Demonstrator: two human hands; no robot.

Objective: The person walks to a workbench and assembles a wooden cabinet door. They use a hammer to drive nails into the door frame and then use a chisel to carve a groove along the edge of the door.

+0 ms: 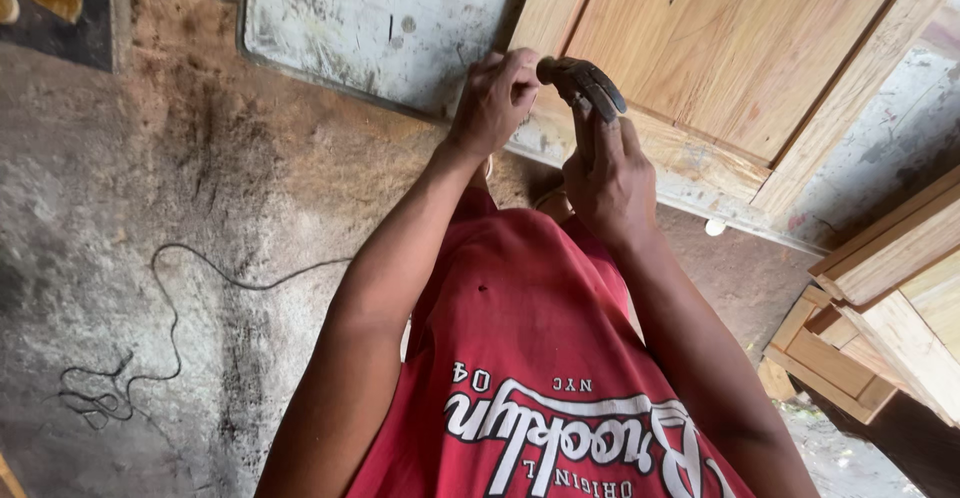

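Stained concrete floor (150,208) is spreading below, a black cable (170,298) curling across it. At the near edge of the panelled wooden door (740,58), the right hand (608,173) is clenching a hammer (585,83), while the left hand (495,98) is pinching closed on something small beside the hammer head, likely steadying it.

The hammer (585,83) has a dark, dull metal head, the door panel (720,48) is smooth pale wood, the floor (150,208) is rough grey concrete, and the shirt (530,358) is soft red cloth.
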